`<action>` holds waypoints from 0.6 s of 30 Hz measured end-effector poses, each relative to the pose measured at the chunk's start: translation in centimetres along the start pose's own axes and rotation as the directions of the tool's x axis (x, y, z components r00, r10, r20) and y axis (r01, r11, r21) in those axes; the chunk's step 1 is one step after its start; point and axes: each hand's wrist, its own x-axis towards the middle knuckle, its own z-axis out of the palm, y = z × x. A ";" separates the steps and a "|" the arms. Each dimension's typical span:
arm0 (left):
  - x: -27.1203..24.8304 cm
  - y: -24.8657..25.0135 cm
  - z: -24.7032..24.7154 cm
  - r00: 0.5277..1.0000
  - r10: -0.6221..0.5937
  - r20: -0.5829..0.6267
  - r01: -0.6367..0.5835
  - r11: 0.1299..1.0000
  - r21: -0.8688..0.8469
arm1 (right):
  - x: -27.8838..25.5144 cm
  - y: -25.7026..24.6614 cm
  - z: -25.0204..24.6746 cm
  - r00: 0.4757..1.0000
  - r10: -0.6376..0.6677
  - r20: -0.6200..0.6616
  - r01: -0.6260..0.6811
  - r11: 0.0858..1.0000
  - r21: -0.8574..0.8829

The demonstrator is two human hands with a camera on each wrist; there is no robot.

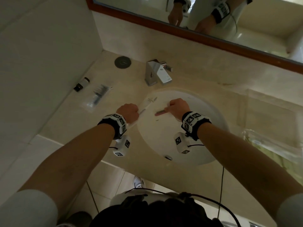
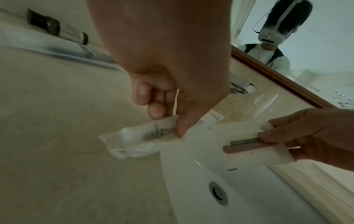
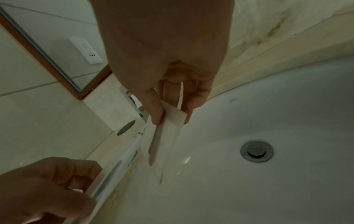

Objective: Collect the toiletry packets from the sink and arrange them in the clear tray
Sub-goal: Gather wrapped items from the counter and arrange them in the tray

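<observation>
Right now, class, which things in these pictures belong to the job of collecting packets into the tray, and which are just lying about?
Part of the job:
- left hand gripping the long white packet
- right hand pinching the pink-strip packet
- sink
- clear tray

Just lying about:
- faucet
- small dark bottle
- comb packet on the counter
- mirror

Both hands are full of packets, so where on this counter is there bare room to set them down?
Bare counter lies right of the faucet, before the clear tray. The left corner is crowded: a small bottle and a wrapped packet lie there.
</observation>
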 end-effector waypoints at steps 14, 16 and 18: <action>-1.3 12.5 3.9 0.967 0.255 0.020 -0.253 0.966 -0.052 | -6.5 12.2 -6.6 0.979 0.149 -0.137 -0.124 0.977 0.176; -1.7 14.7 4.2 0.956 0.293 0.005 -0.292 0.955 -0.045 | -7.5 14.0 -7.5 0.970 0.177 -0.166 -0.134 0.961 0.241; -2.1 16.9 4.6 0.944 0.329 -0.004 -0.328 0.943 -0.049 | -8.5 15.8 -8.4 0.962 0.201 -0.183 -0.141 0.944 0.297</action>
